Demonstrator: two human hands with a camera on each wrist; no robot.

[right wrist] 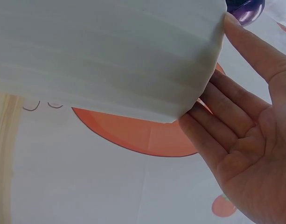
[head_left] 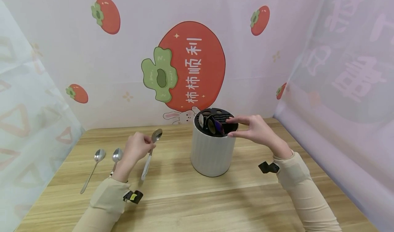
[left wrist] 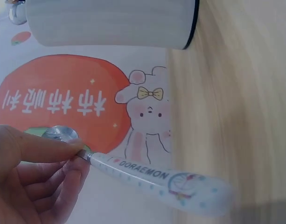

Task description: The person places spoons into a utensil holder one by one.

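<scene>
Between thumb and fingers, my left hand (head_left: pixel 139 145) pinches a spoon (head_left: pixel 146 167) at its neck, bowl up, above the left part of the table. In the left wrist view its white handle (left wrist: pixel 156 179) bears a "DORAEMON" print. My right hand (head_left: pixel 253 131) is at the right side of a white ribbed utensil holder (head_left: pixel 212 156), with its thumb at the front rim and its other fingers over the black slotted top. Several spoons stand in the holder, among them one with a purple bowl (head_left: pixel 219 127). The right wrist view shows the fingers fairly straight at the holder's edge.
Two more spoons lie on the wooden table (head_left: pixel 172 204) at the left: one silver spoon (head_left: pixel 99 155), and another spoon (head_left: pixel 117 155) partly hidden by the left forearm. A printed cloth (head_left: pixel 129 54) hangs close behind the holder, with further cloths at both sides.
</scene>
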